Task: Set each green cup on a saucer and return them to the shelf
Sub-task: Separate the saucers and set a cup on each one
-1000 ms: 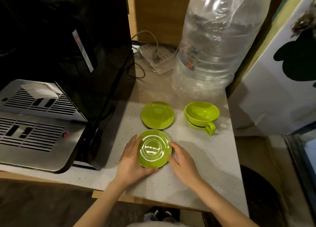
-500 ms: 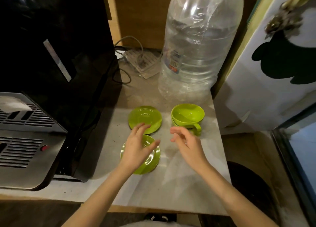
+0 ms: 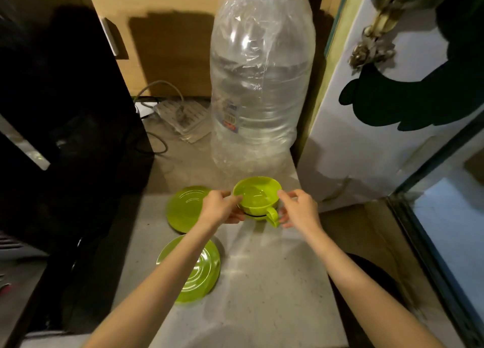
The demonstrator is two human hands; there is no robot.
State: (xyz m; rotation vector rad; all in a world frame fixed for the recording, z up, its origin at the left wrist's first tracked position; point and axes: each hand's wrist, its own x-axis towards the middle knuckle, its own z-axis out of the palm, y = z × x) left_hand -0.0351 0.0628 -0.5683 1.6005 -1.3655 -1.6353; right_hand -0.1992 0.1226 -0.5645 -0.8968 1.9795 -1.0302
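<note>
Both hands are on the green cup (image 3: 257,195): the left hand (image 3: 221,208) pinches its rim, thumb on top, fingers curled under the side, while the right hand (image 3: 298,208) touches the opposite rim with thumb and forefinger, other fingers spread loose by the handle. The cup sits nested in a second cup, a dark gap between them. Just left of the grip lies one saucer (image 3: 186,208); nearer the person, under the left forearm, another saucer (image 3: 195,271). Beyond the grip towers a big water bottle (image 3: 259,85) on the counter (image 3: 267,282).
</note>
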